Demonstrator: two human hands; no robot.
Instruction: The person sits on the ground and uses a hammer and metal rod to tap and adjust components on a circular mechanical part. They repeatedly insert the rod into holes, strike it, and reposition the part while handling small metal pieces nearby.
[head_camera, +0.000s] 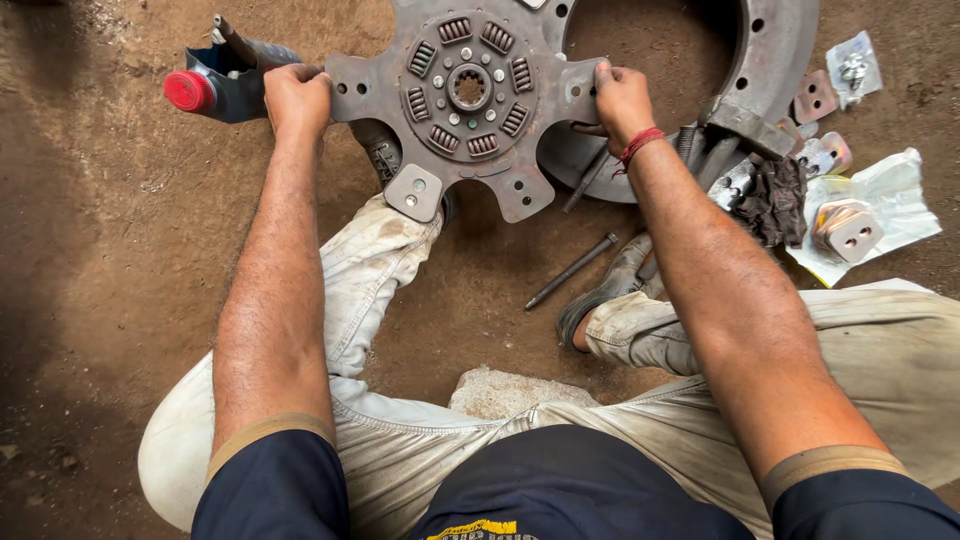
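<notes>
A rusty brown clutch disc (466, 100), with paddle arms, several coil springs and a splined centre hub, is held up over the dirt floor. My left hand (296, 97) grips its left arm. My right hand (620, 97), a red thread round the wrist, grips its right arm. Behind the disc lies a big round metal housing (775, 60) with a wide opening. I am sitting with my legs bent under the disc, in dirty light trousers.
A dark blue can with a red cap (215, 85) lies left of my left hand. A long bolt (571, 270) rests on the ground by my shoe. To the right lie a dark rag (770, 200), small metal plates (846, 228) on white plastic and bagged parts (853, 68).
</notes>
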